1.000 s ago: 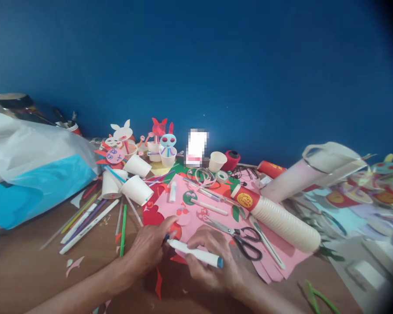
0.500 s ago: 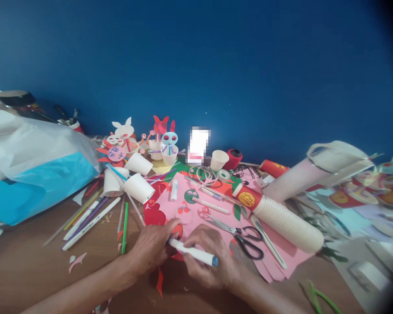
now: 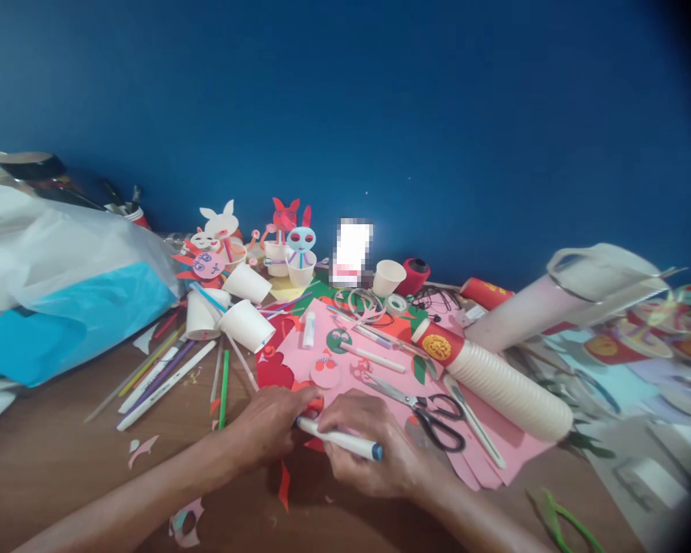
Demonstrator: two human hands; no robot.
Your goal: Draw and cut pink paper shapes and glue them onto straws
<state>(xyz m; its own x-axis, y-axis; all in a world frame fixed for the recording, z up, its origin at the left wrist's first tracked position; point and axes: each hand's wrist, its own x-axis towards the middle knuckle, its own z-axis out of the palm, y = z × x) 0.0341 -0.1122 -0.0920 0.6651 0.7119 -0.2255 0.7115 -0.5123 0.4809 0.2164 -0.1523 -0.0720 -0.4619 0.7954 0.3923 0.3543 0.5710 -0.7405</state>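
Right fingers (image 3: 351, 409) pinch marker (image 3: 345, 442) | its dark end beside left fingers (image 3: 302, 399), curled, grip hidden | step: apparently handling marker tip, capping or drawing unclear | next move needs steady alignment

Brown table (image 3: 92, 476), bearing: one white marker (image 3: 345, 441), blue-ended, gripped in right hand (image 3: 371, 442), its other end at left hand (image 3: 279, 418); black-handled scissors (image 3: 418, 405) on pink paper (image 3: 489, 453); paper cups (image 3: 246, 326), several.
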